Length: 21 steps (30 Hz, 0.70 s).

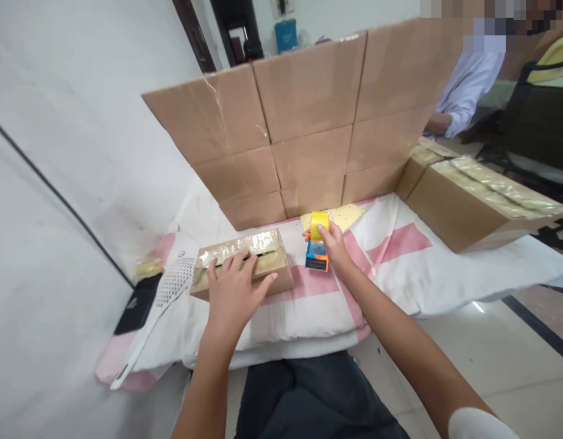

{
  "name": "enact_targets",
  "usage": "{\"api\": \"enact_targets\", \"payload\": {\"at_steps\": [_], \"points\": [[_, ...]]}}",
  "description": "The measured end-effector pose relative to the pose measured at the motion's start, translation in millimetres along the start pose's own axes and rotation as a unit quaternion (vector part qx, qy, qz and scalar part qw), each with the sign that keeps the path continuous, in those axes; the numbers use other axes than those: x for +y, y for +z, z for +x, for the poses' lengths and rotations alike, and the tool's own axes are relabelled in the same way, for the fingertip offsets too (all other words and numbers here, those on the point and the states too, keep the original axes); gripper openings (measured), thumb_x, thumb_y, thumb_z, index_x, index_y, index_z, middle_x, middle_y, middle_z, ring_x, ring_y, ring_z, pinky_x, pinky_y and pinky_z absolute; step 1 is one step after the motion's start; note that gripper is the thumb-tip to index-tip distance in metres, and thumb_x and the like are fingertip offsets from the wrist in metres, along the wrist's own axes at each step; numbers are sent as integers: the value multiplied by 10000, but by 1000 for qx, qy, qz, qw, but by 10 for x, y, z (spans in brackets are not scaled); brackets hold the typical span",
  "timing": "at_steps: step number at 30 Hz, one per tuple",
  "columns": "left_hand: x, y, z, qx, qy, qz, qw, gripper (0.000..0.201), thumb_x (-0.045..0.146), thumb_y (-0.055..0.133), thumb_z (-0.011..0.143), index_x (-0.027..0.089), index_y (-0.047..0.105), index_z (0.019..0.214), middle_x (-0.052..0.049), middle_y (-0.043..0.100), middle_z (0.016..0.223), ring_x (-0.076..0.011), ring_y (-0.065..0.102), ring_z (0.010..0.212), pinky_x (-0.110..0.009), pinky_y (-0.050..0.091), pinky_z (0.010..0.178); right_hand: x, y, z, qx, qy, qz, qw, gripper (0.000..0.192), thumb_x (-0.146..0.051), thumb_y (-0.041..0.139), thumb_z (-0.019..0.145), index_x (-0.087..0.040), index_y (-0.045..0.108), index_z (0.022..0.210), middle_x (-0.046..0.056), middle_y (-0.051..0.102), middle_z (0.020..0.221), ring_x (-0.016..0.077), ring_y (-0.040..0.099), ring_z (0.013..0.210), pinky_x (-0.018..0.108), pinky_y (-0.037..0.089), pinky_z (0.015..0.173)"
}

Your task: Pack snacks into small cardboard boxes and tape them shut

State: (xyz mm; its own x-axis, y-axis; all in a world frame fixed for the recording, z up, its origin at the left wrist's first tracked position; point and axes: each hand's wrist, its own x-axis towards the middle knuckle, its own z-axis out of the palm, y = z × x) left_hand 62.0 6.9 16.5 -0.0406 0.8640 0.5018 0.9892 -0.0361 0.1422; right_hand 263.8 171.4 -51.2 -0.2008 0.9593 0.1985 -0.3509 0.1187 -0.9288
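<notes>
A small cardboard box [281, 279] lies on the cloth-covered table in front of me, shiny tape along its top and a dark gap between the flaps. My left hand [236, 277] rests on its top with the fingers spread. To the right of the box, my right hand [331, 241] grips a tape dispenser [317, 249] with a yellow roll, a blue body and orange parts. Its dark front end points toward me, just above or on the cloth; I cannot tell which.
Several joined cardboard boxes [309, 100] form a wall at the back. A larger taped box [464, 201] sits right; behind it is a person's sleeve [473, 85]. At left lie a white fly swatter [165, 292] and a black flat item [138, 305] on the cloth [391, 292].
</notes>
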Motion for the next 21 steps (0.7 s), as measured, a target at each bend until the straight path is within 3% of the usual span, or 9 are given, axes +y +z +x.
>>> {"api": "enact_targets", "payload": {"at_steps": [5,8,10,12,14,16,18,21], "points": [[97,-63,30,25,-40,-32,998,509,544,703,854,234,605,1246,-89,764,1049,-344,690,993,-664,167,1185,17,-39,-21,16,3,35,999,463,-660,601,875,-208,606,976,50,734,834,194,693,717,336,578,697],[354,1,-36,96,-19,-82,992,293,432,684,891,246,639,1113,-82,756,1098,-323,688,1066,-585,297,1147,27,-50,-7,19,-15,42,999,484,-683,564,890,-208,611,965,57,733,835,204,698,712,354,584,714],[614,143,-119,123,-9,-164,979,137,356,628,931,258,657,1023,-67,761,1030,-268,708,979,-463,454,1005,25,-54,-24,14,-20,31,999,485,-680,554,895,-210,611,998,62,736,849,211,702,729,363,591,730],[887,353,-172,60,-36,-271,960,179,352,583,957,265,664,1091,-46,751,876,-201,689,740,-361,517,786,13,-56,-63,4,-21,14,1000,484,-674,559,895,-211,609,1026,68,740,869,219,710,768,369,597,751],[1099,589,-142,-42,-127,-355,925,445,384,618,936,241,568,1355,-28,739,805,-177,655,637,-320,502,680,-1,-58,-112,-11,-27,9,1000,471,-662,568,897,-210,614,1019,72,744,881,224,716,807,369,599,764],[1202,803,-27,-105,-217,-425,872,635,389,663,900,191,471,1472,2,693,677,-169,632,593,-288,472,624,-7,-65,-153,-28,-36,14,999,442,-638,585,900,-211,622,1005,72,746,887,230,721,828,368,599,763],[1203,965,120,-154,-289,-496,804,556,396,674,883,139,574,1366,38,596,532,-144,562,493,-251,405,534,-3,-80,-171,-46,-41,10,998,420,-618,612,894,-211,630,994,74,747,890,239,724,839,371,598,757],[1128,1102,260,-177,-344,-577,719,288,392,666,867,122,717,952,73,439,408,-95,405,385,-226,286,449,17,-104,-153,-57,-42,-10,997,433,-624,647,872,-205,637,985,71,739,858,248,724,831,370,594,741]]}}
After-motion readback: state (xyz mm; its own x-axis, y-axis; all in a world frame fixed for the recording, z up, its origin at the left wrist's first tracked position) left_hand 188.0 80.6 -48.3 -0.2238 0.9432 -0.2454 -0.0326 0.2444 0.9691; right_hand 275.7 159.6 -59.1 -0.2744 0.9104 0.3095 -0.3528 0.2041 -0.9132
